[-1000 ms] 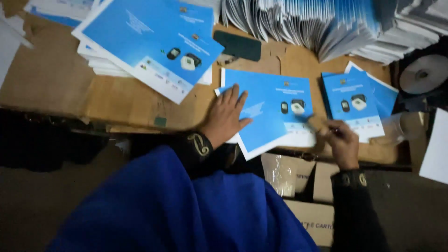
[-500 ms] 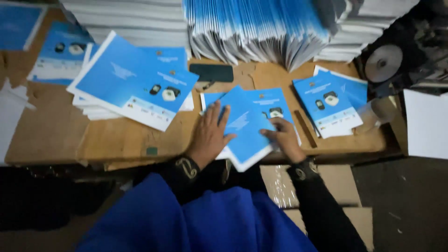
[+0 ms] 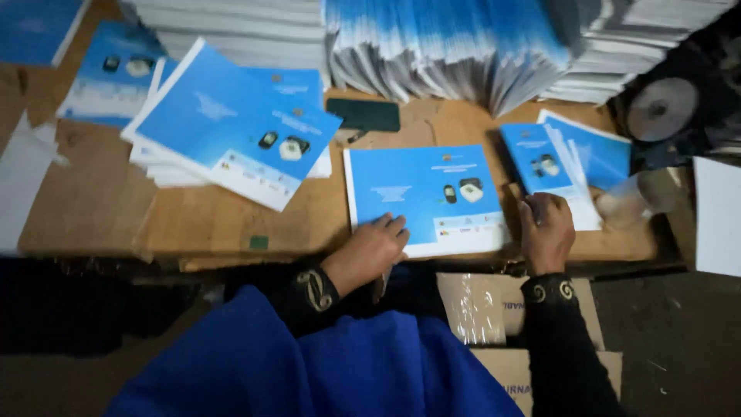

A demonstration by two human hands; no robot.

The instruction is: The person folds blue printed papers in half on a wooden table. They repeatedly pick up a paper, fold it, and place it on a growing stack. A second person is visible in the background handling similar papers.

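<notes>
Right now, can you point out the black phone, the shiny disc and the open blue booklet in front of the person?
Phone (image 3: 363, 114), head view, middle of its dark face.
Disc (image 3: 662, 108), head view, silver surface near the hub.
Open booklet (image 3: 421, 193), head view, centre of the blue spread.

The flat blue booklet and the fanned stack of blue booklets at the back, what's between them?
In the head view, a dark rectangular phone lies on the bare brown cardboard tabletop between the flat blue booklet and the fanned stack of blue booklets.

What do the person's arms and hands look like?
Both hands are bare: left hand, right hand. Each arm wears a black sleeve with pale curly embroidery at the cuff. No gloves show.
</notes>
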